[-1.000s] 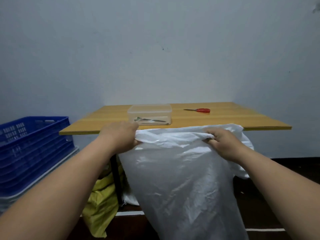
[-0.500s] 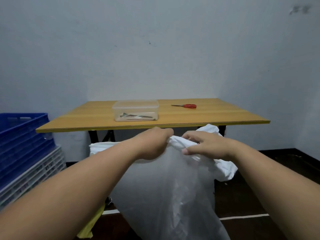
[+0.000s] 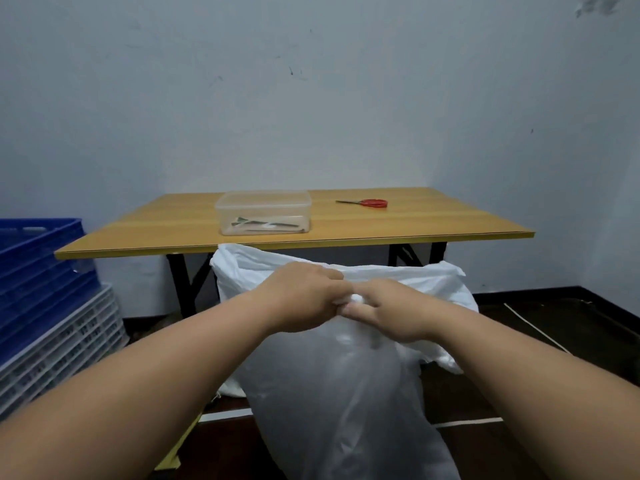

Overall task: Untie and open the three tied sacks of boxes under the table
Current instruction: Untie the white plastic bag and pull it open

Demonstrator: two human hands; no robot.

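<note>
A large white woven sack (image 3: 332, 403) stands on the floor in front of the wooden table (image 3: 398, 225). My left hand (image 3: 301, 297) and my right hand (image 3: 389, 311) meet at its top, both gripping the bunched mouth of the sack between them. Loose white fabric spreads out behind the hands to the left and right. A corner of a yellow sack (image 3: 173, 455) shows on the floor under my left forearm. What is inside the white sack is hidden.
On the table sit a clear plastic container (image 3: 263, 213) and red-handled scissors (image 3: 367, 203). Blue crates (image 3: 38, 268) stacked on grey-white crates (image 3: 65, 348) stand at the left. White tape lines (image 3: 467, 423) cross the dark floor. Black table legs (image 3: 180, 285) stand behind the sack.
My hands came together from the sack's spread upper edge to its middle and bunched the mouth. The view pulled back and the sack sits lower before the table.
</note>
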